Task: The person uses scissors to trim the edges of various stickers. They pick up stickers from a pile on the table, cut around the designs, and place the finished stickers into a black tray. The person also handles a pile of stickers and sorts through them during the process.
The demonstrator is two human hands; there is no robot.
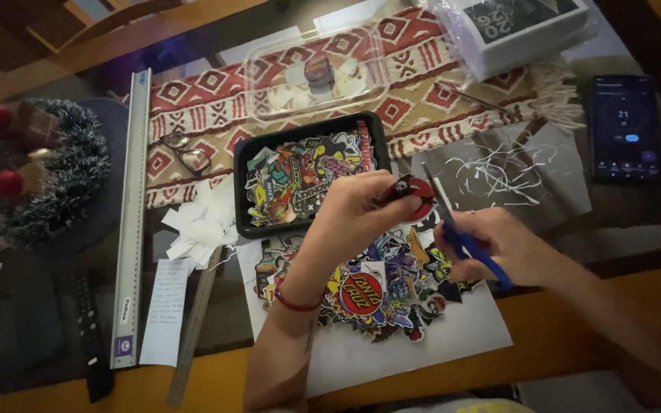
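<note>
Two hands meet above the counter (pixel 560 306): left hand (pixel 353 210) pinches a red-and-black sticker (pixel 411 191); right hand (pixel 503 248) grips blue-handled scissors (pixel 460 233) at its edge, over a sticker pile (pixel 376 291) beside a black tray (pixel 242 183).

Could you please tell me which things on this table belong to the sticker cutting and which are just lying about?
In use:
left hand holding a red sticker
right hand working blue-handled scissors
sticker pile
black tray of cut stickers
paper trimmings

Lying about:
long ruler
glasses
phone
tinsel wreath
remote
clear lidded box
</note>
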